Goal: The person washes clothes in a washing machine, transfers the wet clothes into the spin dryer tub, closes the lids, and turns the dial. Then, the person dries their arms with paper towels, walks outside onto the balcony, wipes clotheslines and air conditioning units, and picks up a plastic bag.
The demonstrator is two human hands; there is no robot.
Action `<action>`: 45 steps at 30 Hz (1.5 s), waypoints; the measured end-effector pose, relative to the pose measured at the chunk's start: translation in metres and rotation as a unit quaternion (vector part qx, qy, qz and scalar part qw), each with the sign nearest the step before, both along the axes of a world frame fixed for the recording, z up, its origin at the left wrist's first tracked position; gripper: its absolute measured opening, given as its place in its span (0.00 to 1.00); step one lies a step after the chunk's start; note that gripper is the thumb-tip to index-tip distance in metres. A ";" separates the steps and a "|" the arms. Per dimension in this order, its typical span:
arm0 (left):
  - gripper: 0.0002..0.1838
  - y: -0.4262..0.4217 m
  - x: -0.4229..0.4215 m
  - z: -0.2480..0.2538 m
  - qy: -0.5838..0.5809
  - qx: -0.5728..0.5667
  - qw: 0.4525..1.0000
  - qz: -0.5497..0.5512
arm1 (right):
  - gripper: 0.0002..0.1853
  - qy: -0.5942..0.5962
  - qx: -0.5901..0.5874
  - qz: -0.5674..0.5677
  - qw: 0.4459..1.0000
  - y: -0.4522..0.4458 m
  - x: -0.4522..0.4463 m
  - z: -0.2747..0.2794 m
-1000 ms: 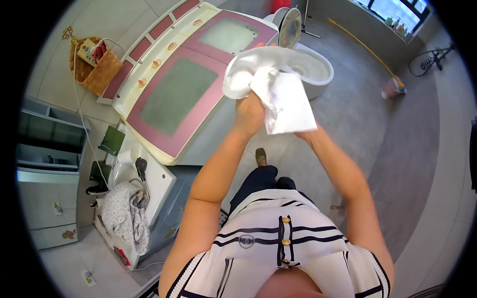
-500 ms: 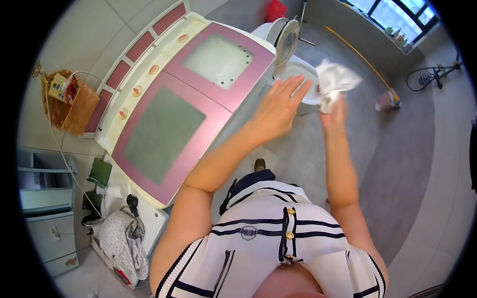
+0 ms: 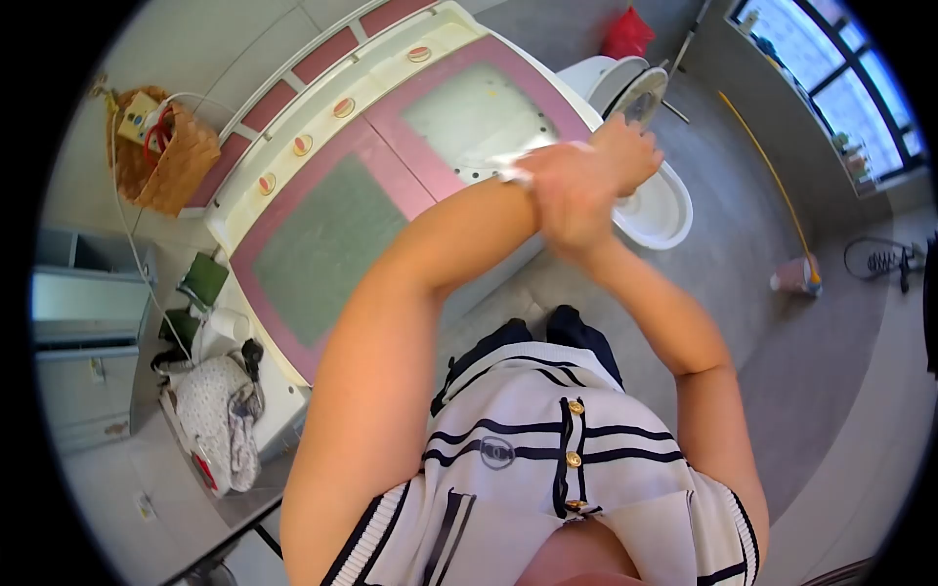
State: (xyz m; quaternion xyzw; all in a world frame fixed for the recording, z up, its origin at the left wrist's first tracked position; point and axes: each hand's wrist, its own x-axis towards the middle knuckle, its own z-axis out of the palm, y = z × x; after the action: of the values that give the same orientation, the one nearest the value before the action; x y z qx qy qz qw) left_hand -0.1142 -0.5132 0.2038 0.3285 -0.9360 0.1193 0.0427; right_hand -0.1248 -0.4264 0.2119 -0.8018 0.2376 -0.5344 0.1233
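Note:
My left hand (image 3: pixel 630 152) is stretched out past the end of the pink-and-white twin-tub washing machine (image 3: pixel 337 249), its fingers curled into a loose fist with nothing visible in it. Across my left wrist lies my right hand (image 3: pixel 575 195), blurred by motion. It grips a white cloth (image 3: pixel 523 166), pressed against the left wrist and forearm. Most of the cloth is hidden behind the right hand, and one end sticks out over the machine's lid. Beyond both hands stands a white toilet (image 3: pixel 674 210) with its seat raised.
A woven basket (image 3: pixel 176 161) with a power strip hangs on the wall. Grey drawers (image 3: pixel 93 332) and a patterned cloth bundle (image 3: pixel 215 420) are at left. A red bag (image 3: pixel 627 35) lies behind the toilet. A yellow pole (image 3: pixel 772 181) leans from a small bucket (image 3: pixel 796 277) at right.
My right hand has moved left with the white cloth, from beside the left hand onto the left wrist. The left hand's fingers have curled, and the view has shifted.

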 end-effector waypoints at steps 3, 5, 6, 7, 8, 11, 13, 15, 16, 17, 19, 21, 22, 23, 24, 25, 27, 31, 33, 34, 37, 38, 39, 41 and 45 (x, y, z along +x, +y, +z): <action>0.12 -0.031 -0.008 -0.004 -0.082 0.116 0.989 0.048 | 0.17 0.006 -0.096 0.112 0.989 0.023 0.019 0.029; 0.12 -0.048 -0.001 -0.009 0.022 0.207 0.971 0.120 | 0.18 -0.010 -0.122 0.168 0.978 0.023 0.015 0.036; 0.12 -0.057 0.003 -0.009 0.072 0.248 0.954 0.152 | 0.19 -0.021 -0.136 0.193 0.971 0.019 0.011 0.040; 0.13 -0.061 0.005 -0.001 0.135 0.256 0.938 0.190 | 0.20 -0.023 -0.182 0.199 0.963 0.007 0.005 0.036; 0.14 -0.064 0.008 0.006 0.199 0.263 0.916 0.227 | 0.21 -0.025 -0.225 0.206 0.952 -0.014 -0.005 0.023; 0.15 -0.073 0.012 0.010 0.506 0.324 0.758 0.252 | 0.31 -0.006 -0.251 0.118 0.961 -0.085 -0.037 0.011; 0.12 -0.077 0.022 0.026 0.632 0.369 0.625 0.272 | 0.31 -0.099 -0.235 0.105 0.961 -0.095 -0.053 0.029; 0.09 -0.083 0.028 0.055 0.730 0.383 0.471 0.315 | 0.32 -0.102 -0.241 0.120 0.958 -0.087 -0.053 0.038; 0.09 -0.097 0.031 0.059 0.804 0.365 0.359 0.303 | 0.33 -0.058 -0.257 0.141 0.954 -0.063 -0.043 0.040; 0.10 -0.106 0.031 0.061 0.862 0.342 0.241 0.285 | 0.33 -0.014 -0.272 0.159 0.949 -0.043 -0.039 0.040; 0.11 -0.108 0.023 0.071 0.900 0.350 0.166 0.200 | 0.28 -0.097 -0.190 0.235 0.948 -0.030 -0.045 0.031; 0.10 -0.104 0.024 0.073 0.914 0.359 0.091 0.165 | 0.25 -0.150 -0.112 0.319 0.929 -0.029 -0.060 0.026; 0.10 -0.103 0.027 0.071 0.927 0.335 0.067 0.156 | 0.26 -0.161 -0.074 0.366 0.914 -0.033 -0.076 0.024; 0.10 -0.102 0.032 0.071 0.939 0.308 0.044 0.144 | 0.26 -0.170 -0.037 0.413 0.894 -0.038 -0.089 0.024; 0.10 -0.102 0.038 0.073 0.951 0.280 0.021 0.130 | 0.29 -0.240 0.082 0.365 0.896 -0.040 -0.099 0.021; 0.10 -0.092 0.039 0.083 0.965 0.253 0.016 0.071 | 0.33 -0.302 0.201 0.309 0.879 -0.044 -0.105 0.016; 0.09 -0.067 0.027 0.098 0.980 0.196 0.008 -0.048 | 0.33 -0.411 0.379 0.253 0.789 -0.053 -0.080 0.005; 0.08 -0.018 0.000 0.106 0.942 0.297 0.041 -0.152 | 0.34 -0.381 0.458 0.315 0.739 0.005 -0.065 0.007; 0.09 0.004 0.015 0.094 0.950 0.257 0.091 -0.155 | 0.34 -0.277 0.497 0.323 0.756 0.026 -0.074 -0.011; 0.11 0.019 0.022 0.092 0.952 0.249 0.088 -0.158 | 0.33 -0.228 0.526 0.330 0.750 0.038 -0.078 -0.024; 0.13 0.091 0.039 0.098 0.948 0.208 0.145 -0.192 | 0.32 -0.153 0.619 0.361 0.680 0.070 -0.080 -0.059; 0.16 0.118 0.050 0.090 0.918 0.258 0.158 -0.256 | 0.30 -0.176 0.652 0.375 0.635 0.077 -0.075 -0.066; 0.18 0.156 0.049 0.096 0.905 0.274 0.210 -0.250 | 0.29 -0.198 0.682 0.385 0.589 0.084 -0.071 -0.073; 0.21 0.225 0.041 0.088 0.848 0.336 0.296 -0.284 | 0.26 -0.243 0.688 0.491 0.476 0.097 -0.054 -0.025; 0.26 0.364 0.027 0.031 0.820 0.381 0.323 -0.278 | 0.27 -0.050 0.720 0.601 0.345 0.204 -0.034 0.033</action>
State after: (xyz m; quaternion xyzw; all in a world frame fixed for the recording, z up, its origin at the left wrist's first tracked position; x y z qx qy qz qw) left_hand -0.0875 -0.1496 0.2351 -0.0396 -0.4044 -0.5997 0.6894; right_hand -0.1588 -0.2225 0.2445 -0.3037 -0.0215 0.0211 0.9523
